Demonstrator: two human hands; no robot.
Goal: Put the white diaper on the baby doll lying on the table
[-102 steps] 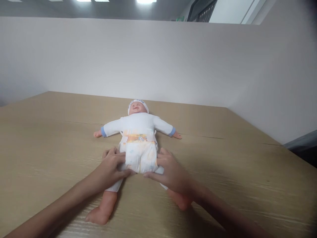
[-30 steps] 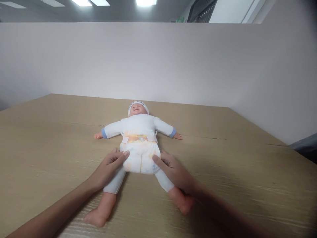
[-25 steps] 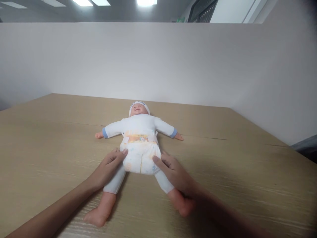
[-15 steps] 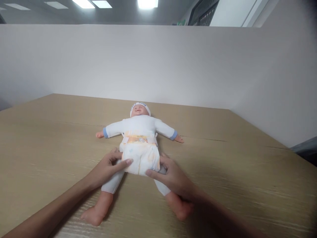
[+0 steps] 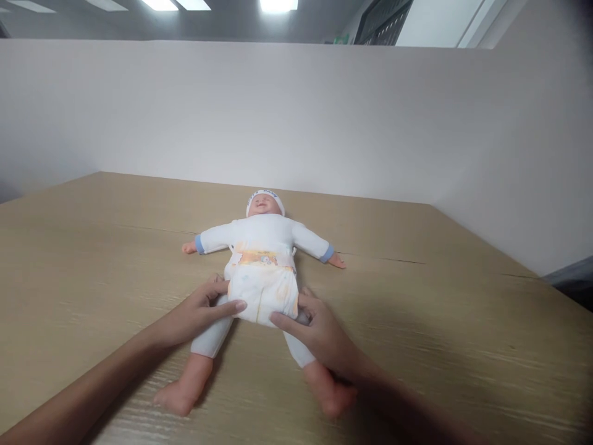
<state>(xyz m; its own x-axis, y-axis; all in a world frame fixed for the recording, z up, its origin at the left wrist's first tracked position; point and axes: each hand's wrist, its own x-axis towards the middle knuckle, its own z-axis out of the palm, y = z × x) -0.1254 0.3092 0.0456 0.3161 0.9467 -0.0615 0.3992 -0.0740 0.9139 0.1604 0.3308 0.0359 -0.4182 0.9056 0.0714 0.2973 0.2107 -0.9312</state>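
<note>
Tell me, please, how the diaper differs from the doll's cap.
The diaper looks larger than the cap. The diaper has orange print; the cap has dark lettering. The left hand and right hand touch the diaper, but neither touches the cap. Both are mostly white and on the doll.

Is a white-clad, blue-cuffed baby doll (image 5: 266,232) with bare feet, lying face up on the pale wood-grained surface (image 5: 393,290), arms outstretched, legs apart. Wears a white lettered cap (image 5: 266,193) and, around the hips, a white disposable diaper (image 5: 263,290), orange-printed at the waist.
</note>
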